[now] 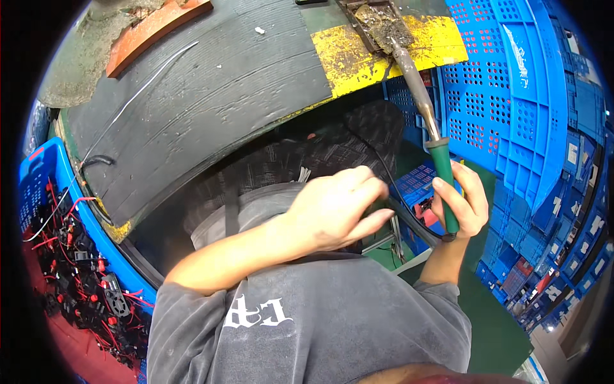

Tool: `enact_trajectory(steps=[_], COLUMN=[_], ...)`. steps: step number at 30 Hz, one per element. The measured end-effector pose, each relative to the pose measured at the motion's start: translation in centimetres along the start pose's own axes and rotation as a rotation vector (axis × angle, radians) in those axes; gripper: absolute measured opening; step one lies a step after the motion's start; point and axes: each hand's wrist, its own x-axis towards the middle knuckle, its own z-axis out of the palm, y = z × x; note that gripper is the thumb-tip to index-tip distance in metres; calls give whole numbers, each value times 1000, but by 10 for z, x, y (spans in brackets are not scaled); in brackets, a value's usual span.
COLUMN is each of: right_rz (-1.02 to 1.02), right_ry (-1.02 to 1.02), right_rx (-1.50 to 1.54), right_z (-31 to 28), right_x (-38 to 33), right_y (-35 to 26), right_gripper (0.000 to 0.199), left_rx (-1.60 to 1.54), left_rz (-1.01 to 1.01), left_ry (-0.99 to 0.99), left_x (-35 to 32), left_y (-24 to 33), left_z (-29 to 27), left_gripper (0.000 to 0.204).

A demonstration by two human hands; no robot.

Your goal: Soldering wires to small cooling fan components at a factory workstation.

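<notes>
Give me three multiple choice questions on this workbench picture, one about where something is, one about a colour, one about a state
1. Where does the blue bin of red and black wired parts lie?
A. at the person's left
B. at the person's right
C. on the black mat

2. What colour is the soldering iron's handle?
A. red
B. yellow
C. green

3. What is the right hand doing?
A. lying flat on the black mat
B. gripping the iron's handle
C. hanging free

Answers: 1 A, the bin sits at the left edge. 2 C, the grip is green. 3 B, its fingers close round the handle, while the left hand hovers beside it.
</notes>
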Motion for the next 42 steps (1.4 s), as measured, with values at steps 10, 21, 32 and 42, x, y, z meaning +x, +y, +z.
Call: enact_trajectory(steps=[10, 21, 32, 42], right_rz=[-114, -193, -209, 160], right_ry=[-227, -334, -396, -392], right_rx=[-221, -295, -386, 139], right_z=[-20, -27, -33, -32], right_x=[15, 17, 25, 26], right_y=[-5, -3, -14, -6], right_gripper=[27, 35, 48, 31], left_rx=[-733, -1176, -1519, -1419], left_rz=[-321, -403, -588, -602], left_ry=[-248, -322, -106, -107], left_x=[44, 38, 37, 36], left_y=[11, 16, 42, 48], left_z=[39, 74, 87, 78], left_gripper=[48, 55, 58, 33])
